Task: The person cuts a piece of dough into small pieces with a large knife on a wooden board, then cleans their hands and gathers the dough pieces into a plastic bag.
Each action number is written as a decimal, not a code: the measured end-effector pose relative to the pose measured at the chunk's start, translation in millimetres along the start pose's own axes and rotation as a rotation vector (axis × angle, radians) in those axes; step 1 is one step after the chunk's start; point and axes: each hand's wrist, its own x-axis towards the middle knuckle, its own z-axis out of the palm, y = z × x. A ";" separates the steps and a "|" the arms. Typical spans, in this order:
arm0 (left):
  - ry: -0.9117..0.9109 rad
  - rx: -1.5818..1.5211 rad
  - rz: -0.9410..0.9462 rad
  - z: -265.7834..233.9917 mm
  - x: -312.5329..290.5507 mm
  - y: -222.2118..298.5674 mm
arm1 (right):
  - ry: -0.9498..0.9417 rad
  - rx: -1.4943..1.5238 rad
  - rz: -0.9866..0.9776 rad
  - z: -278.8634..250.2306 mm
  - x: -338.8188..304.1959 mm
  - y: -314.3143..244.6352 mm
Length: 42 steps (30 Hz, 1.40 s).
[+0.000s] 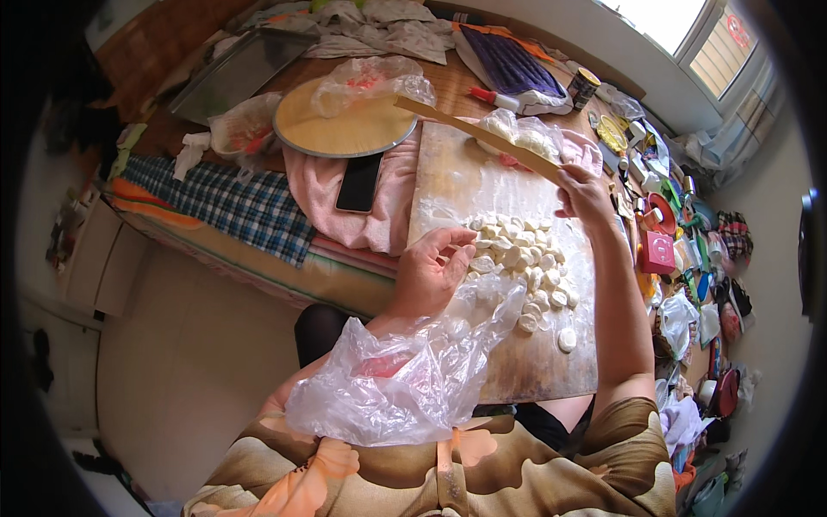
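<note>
A pile of small white dough pieces (517, 250) lies on a floured wooden board (534, 370), with one piece (567, 339) apart near the right front. My left hand (433, 269) is at the pile's left edge, its fingers loosely bent and thumb apart, with nothing clearly held. My right hand (584, 196), above the board's right side, is closed on one end of a long flat wooden strip (482, 135), which slants up to the left. A crumpled clear plastic bag (388, 388) lies across my lap and left forearm, its upper corner reaching the board near the dough.
Beyond the board's left side are a black phone (359, 183) on a pink towel (310, 185) and a round wooden lid (336, 125) with a plastic bag on it. More bags (534, 133) rest at the board's far end. Crowded household items, including a pink box (658, 252), line the right.
</note>
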 end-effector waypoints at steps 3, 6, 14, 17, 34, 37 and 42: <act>-0.034 0.034 -0.028 -2.8 -1.0 1.6 | -0.016 -0.053 0.072 35.9 8.9 -8.2; -0.029 0.019 -0.027 -1.7 2.0 -1.2 | -0.041 0.063 0.122 69.5 17.4 -22.2; 0.007 0.019 0.009 -8.9 3.6 -2.5 | -0.065 0.313 0.258 129.9 58.3 -25.9; -0.010 0.077 0.012 -10.7 6.1 1.1 | -0.103 0.556 0.329 141.5 86.4 -8.6; 0.030 0.004 0.064 -3.9 3.5 5.1 | 0.014 0.427 -0.314 78.8 70.5 12.3; -0.008 0.056 0.000 -7.1 -3.3 6.8 | 0.087 0.033 -0.412 68.3 28.5 -0.6; -0.006 0.066 0.032 -5.1 -5.8 8.4 | 0.160 -0.545 -0.724 40.1 -16.8 0.7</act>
